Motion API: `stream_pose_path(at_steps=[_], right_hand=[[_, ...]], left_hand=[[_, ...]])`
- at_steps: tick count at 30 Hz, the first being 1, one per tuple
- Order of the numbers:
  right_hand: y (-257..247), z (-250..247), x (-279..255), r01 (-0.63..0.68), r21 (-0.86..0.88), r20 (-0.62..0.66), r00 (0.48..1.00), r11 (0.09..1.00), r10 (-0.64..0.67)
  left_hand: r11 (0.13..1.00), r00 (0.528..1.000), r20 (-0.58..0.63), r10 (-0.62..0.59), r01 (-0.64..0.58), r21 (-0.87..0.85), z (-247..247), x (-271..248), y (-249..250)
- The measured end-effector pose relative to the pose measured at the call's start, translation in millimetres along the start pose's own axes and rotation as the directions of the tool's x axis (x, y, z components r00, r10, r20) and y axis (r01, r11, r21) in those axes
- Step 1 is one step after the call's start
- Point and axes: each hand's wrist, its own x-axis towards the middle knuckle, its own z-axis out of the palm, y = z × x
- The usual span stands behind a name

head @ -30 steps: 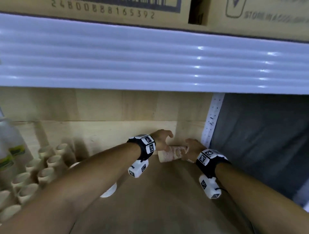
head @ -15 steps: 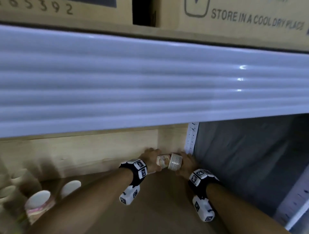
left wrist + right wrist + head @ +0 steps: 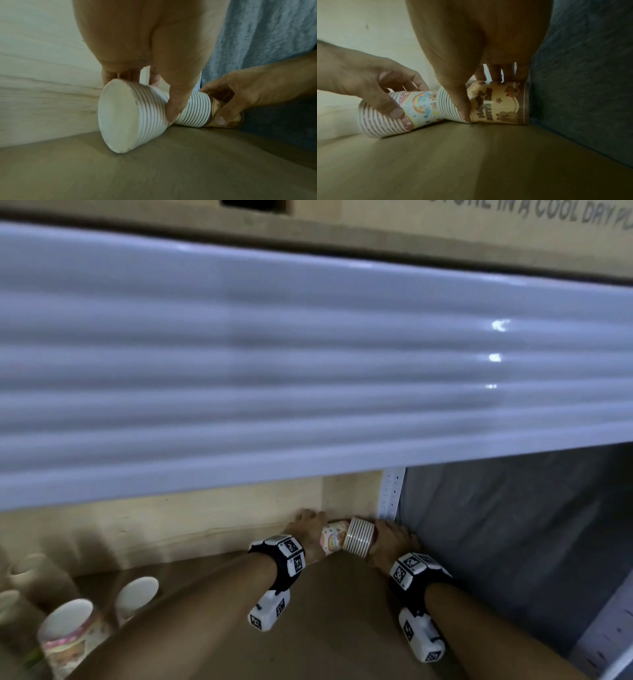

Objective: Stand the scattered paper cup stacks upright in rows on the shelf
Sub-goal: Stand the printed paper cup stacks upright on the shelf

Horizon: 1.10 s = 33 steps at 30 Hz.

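**Two toppled cup stacks gripped in the shelf's back corner**

Head view: left hand (image 3: 310, 530) and right hand (image 3: 388, 539) each clasp a stack lying in the shelf (image 3: 342, 611) corner.

Left wrist view: rainbow stack (image 3: 137, 116) grasped near its rims; best pivoted on its base.

Right wrist view: bear stack (image 3: 496, 104) grasped; lift clear before tilting upright.

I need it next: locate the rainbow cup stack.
In the head view, the rainbow cup stack lies on its side at the shelf's back right corner, gripped by the left hand, beside the bear-print stack.
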Motion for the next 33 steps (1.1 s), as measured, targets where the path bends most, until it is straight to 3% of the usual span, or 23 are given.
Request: stream_pose_path(at_steps=[9,19,26,33], right_hand=[[2.3,6.4,-1.0,-0.026,-0.043,0.007,1.0,0.999,0.026],[-5.2,-3.4,-10.0,-0.086,0.081,0.083,0.993,0.993,0.08],[-20.2,-30.1,-21.3,-0.096,0.14,0.081,0.993,0.985,0.085],[-32.6,-55.4,-33.1,-0.032,0.21,0.063,0.998,0.977,0.019]], left_hand=[[0.998,1.0,0.024,-0.013,0.015,-0.059,2.3,-0.6,-1.9],[0.995,0.996,0.018,-0.085,0.086,-0.051,0.0,-2.6,-8.3],[0.971,0.991,-0.053,-0.125,0.111,-0.211,-10.8,-20.7,-20.5],[0.876,0.984,-0.097,-0.152,0.089,-0.474,-27.3,-46.0,-31.4]])
